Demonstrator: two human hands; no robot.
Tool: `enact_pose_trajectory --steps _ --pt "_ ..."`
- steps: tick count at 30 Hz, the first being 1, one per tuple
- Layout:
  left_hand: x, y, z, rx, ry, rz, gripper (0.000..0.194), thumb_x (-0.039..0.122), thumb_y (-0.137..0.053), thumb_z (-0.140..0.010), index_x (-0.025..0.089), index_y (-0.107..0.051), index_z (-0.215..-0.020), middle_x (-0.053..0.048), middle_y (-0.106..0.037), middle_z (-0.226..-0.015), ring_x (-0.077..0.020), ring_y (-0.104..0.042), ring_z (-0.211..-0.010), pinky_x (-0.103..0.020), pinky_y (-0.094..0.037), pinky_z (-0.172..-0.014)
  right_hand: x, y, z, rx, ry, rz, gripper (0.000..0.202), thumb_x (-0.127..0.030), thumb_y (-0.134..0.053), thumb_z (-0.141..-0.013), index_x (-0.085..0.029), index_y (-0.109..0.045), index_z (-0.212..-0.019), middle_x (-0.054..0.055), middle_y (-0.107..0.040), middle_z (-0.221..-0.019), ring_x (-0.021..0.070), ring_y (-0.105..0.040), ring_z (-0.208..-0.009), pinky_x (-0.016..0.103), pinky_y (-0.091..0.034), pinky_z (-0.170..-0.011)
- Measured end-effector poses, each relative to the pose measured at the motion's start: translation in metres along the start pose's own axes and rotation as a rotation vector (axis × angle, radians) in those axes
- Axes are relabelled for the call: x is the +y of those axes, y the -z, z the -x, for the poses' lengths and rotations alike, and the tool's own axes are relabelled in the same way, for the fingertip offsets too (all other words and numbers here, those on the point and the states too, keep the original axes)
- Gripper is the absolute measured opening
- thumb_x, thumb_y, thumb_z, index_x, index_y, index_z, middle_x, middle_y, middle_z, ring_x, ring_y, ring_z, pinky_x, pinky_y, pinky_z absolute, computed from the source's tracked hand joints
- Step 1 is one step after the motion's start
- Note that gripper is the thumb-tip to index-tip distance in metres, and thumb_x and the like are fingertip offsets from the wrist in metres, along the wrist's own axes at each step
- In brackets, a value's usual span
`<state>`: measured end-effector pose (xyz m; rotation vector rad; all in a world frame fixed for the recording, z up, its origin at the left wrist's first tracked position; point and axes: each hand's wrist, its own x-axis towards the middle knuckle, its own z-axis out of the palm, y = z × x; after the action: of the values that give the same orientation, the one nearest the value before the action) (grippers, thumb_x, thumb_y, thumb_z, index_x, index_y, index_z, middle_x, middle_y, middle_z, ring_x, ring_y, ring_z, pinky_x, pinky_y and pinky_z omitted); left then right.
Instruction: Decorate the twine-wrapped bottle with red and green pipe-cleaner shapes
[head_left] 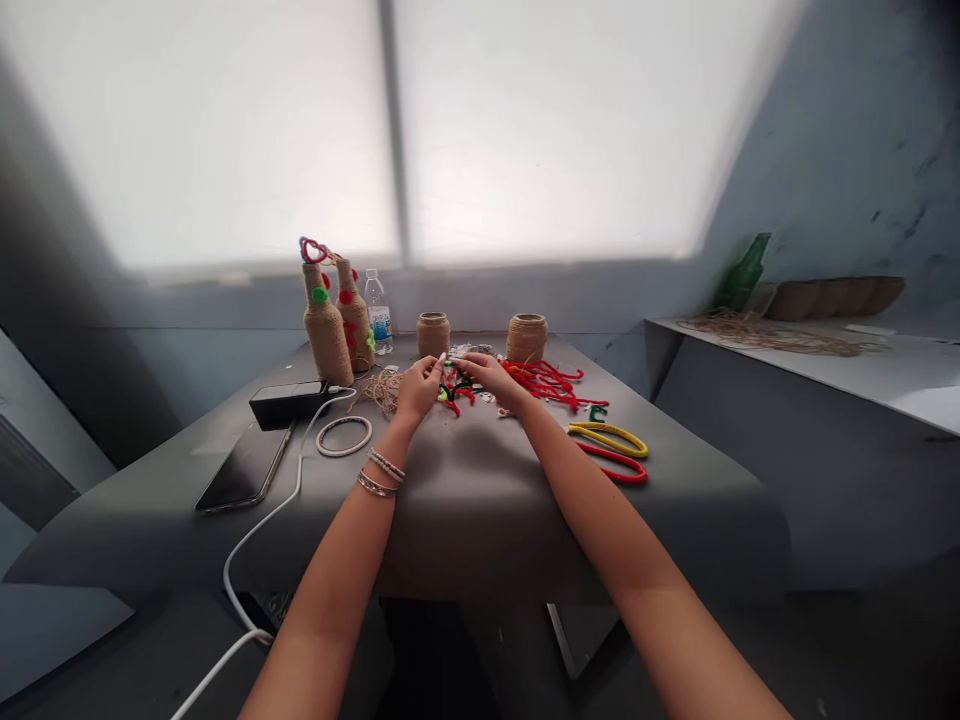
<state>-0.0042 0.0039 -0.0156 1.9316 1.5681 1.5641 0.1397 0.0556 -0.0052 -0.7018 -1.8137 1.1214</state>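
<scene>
My left hand (420, 388) and my right hand (489, 378) meet over the middle of the table, fingertips pinched. Between them runs a short green pipe cleaner (451, 364), small in view and partly hidden by the fingers. Dark green and red pipe cleaner pieces (459, 390) lie just below the fingers. Right of my right hand spreads a pile of red pipe cleaners (551, 382). A loose bundle of twine (381, 390) lies beside my left hand. Two twine-wrapped jars, a left one (433, 336) and a right one (527, 338), stand behind the hands.
Twine-wrapped bottles (328, 335) with pipe cleaner decorations and a water bottle (379, 318) stand at the back left. A phone (247, 466), a black box (287, 404), a white cable (301, 465) and a ring (343, 437) lie left. Yellow-handled (634, 440) and red-handled (634, 470) tools lie right.
</scene>
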Motion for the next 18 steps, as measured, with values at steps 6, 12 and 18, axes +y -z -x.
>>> enact_pose_trajectory --steps 6,12,18 --pt "0.009 -0.001 0.008 0.011 -0.156 -0.366 0.027 0.029 -0.040 -0.095 0.018 -0.056 -0.077 -0.004 -0.059 -0.082 -0.0167 -0.056 -0.076 -0.026 -0.034 -0.064 0.012 -0.014 -0.004 0.080 -0.060 0.115 0.048 -0.065 -0.048 -0.068 -0.020 -0.038 -0.059 -0.004 -0.036 -0.057 0.0092 -0.032 -0.055 0.025 -0.028 -0.053" --pt "0.014 -0.004 0.013 -0.063 -0.117 -0.499 0.028 0.028 -0.035 -0.097 0.016 -0.059 -0.088 -0.008 -0.061 -0.093 -0.0196 -0.060 -0.083 -0.028 -0.039 -0.069 0.012 -0.017 -0.002 0.112 -0.030 0.182 0.035 -0.050 -0.049 -0.076 -0.019 -0.038 -0.061 -0.005 -0.037 -0.060 0.0091 -0.033 -0.057 0.024 -0.027 -0.054" --pt "0.087 0.036 0.032 -0.372 -0.029 -0.363 0.030 0.030 -0.034 -0.097 0.013 -0.057 -0.106 -0.016 -0.058 -0.109 -0.0279 -0.054 -0.108 -0.035 -0.042 -0.080 0.014 -0.008 -0.006 0.214 -0.093 0.161 0.027 -0.033 -0.043 -0.082 -0.019 -0.038 -0.059 -0.004 -0.038 -0.058 0.0097 -0.036 -0.055 0.024 -0.030 -0.054"
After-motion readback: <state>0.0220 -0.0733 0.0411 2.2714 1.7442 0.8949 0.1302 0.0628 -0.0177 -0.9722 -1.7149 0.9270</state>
